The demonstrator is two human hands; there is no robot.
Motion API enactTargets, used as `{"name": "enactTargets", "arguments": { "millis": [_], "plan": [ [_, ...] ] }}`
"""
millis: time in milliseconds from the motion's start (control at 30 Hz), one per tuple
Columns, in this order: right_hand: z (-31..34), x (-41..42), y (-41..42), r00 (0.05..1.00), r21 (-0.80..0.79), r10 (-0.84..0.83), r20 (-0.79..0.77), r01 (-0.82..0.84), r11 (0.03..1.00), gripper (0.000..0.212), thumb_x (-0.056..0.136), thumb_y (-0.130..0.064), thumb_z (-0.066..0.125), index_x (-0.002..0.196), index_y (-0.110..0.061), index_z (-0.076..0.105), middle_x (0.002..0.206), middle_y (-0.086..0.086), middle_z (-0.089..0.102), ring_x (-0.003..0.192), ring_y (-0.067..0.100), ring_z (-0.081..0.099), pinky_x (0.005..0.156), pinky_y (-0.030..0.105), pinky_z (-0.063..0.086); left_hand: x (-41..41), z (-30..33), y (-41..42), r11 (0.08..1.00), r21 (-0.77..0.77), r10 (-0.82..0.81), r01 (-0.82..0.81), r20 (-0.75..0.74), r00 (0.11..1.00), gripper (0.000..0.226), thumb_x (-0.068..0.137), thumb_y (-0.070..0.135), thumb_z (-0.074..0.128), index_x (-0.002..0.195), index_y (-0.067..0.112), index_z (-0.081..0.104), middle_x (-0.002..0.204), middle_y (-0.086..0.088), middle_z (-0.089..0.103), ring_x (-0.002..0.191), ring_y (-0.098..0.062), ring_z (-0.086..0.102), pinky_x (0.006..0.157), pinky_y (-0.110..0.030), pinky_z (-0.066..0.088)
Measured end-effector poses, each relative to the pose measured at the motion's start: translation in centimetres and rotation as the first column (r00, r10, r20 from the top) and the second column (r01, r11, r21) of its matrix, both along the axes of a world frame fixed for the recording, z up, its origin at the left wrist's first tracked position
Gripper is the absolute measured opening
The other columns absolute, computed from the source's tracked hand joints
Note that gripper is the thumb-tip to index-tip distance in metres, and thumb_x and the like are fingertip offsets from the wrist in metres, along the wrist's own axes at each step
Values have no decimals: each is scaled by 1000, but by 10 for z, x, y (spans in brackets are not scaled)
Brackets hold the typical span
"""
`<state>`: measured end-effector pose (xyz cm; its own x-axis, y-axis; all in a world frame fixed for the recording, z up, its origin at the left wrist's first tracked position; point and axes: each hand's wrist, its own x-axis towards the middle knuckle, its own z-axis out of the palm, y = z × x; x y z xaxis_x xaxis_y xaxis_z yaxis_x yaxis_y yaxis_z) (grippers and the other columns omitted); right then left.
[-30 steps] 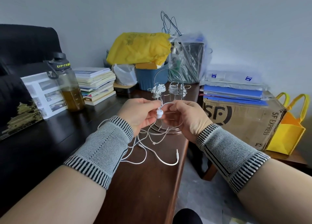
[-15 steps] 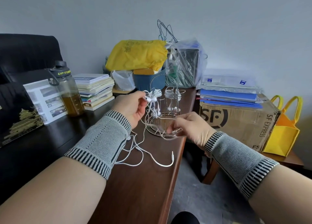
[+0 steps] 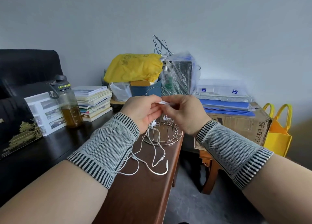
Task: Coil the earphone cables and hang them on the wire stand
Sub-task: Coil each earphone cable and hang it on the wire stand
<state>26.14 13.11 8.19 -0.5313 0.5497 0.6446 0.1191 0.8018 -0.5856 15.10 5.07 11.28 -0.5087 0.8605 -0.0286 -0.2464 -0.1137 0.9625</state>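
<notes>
I see both hands raised together in front of the wire stand (image 3: 163, 132). Left hand (image 3: 143, 111) and right hand (image 3: 184, 112) each pinch the white earphone cable (image 3: 163, 102) between thumb and fingertips, a short stretch of it showing between them. The rest of the cable drops from under the left hand, runs past the stand's round base and lies in loose loops on the brown table (image 3: 138, 195), plug end near the table's right edge. The stand sits at the far right edge of the table, mostly hidden behind the hands; I can't tell what hangs on it. Both wrists wear grey knit wristbands with striped edges.

Readable text: bottle (image 3: 66, 102) of amber liquid, left, black lid band reads "UP-TE…", rest cut off. Cardboard box (image 3: 239, 127), right, reads "SF EXPRESS" down its side. The yellow bag (image 3: 135, 67) at the back has printing, but I can't read it. Stack of books (image 3: 93, 100) just right of the bottle, no legible titles.
</notes>
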Motion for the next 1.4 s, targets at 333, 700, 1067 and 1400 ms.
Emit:
{"name": "enactTargets", "arguments": {
  "millis": [333, 700, 1067, 1400],
  "plan": [
    [30, 6, 10, 985, -356, 112, -134, -153, 922, 16, 87, -1, 63, 80, -13, 72, 50, -1, 55, 50, 14, 44, 58, 33, 42, -18, 31, 0, 996, -78, -52, -37, -883, 467, 17, 96, 31, 56, 102, 20, 67, 75, 13, 62, 87, -18, 60, 88, -29, 44],
    [29, -2, 37, 915, 315, -150, 374, 27, 949, 23, 94, -24, 58, 110, -14, 70, 98, 3, 59, 81, 12, 52, 81, 27, 46, -48, 26, 4, 994, -111, -98, 20, -759, 644, 18, 93, 17, 61, 78, 13, 69, 54, 3, 29, 45, -9, 21, 38, -19, 18],
    [46, -47, 71, 768, 413, -324, 552, 86, 907, 26, 94, -34, 55, 107, -20, 72, 83, -4, 58, 78, 13, 51, 77, 23, 45, -54, 0, 31, 990, -122, -131, 74, -579, 805, 14, 97, 18, 56, 97, 12, 69, 45, 12, 32, 41, -4, 24, 39, -18, 17],
    [30, -47, 95, 765, 84, -81, 639, 36, 996, 17, 87, -25, 65, 76, -12, 66, 59, -1, 47, 55, 12, 42, 57, 26, 38, -47, -18, 68, 989, -139, -122, 43, -632, 766, 16, 92, 23, 65, 95, 11, 74, 41, 12, 39, 43, -10, 29, 45, -22, 22]
  ]
}}
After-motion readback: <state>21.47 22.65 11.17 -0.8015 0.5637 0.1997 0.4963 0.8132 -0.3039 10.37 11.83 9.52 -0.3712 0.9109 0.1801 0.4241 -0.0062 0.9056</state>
